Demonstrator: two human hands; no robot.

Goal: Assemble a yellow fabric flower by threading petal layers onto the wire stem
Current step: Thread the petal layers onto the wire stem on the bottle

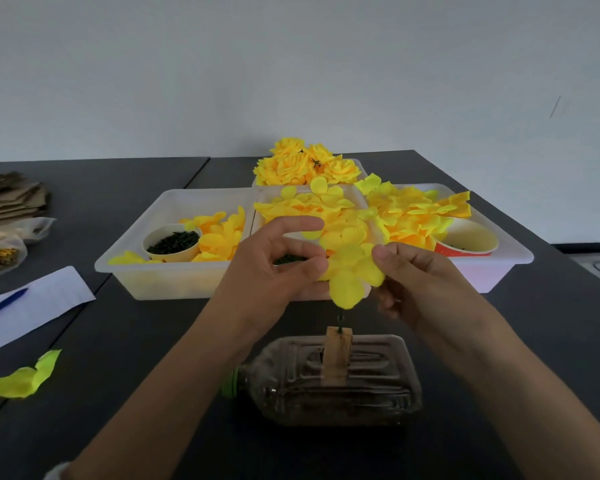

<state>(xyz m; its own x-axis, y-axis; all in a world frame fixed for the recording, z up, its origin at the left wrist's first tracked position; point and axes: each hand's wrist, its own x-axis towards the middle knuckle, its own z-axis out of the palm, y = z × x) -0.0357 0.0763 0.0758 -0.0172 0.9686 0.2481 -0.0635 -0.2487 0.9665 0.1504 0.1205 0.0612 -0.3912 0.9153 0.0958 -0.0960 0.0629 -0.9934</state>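
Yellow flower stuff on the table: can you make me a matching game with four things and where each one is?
Things:
1. petal layer
2. finished flowers
3. plastic bottle
4. blue pen

Places:
A. lying on its side, nearest the person, a wooden block on top
B. on white paper at the left
C. piled in the farthest tray
D. pinched between both hands, above the wire stem

Pairs: 1-D, 2-C, 3-A, 4-B
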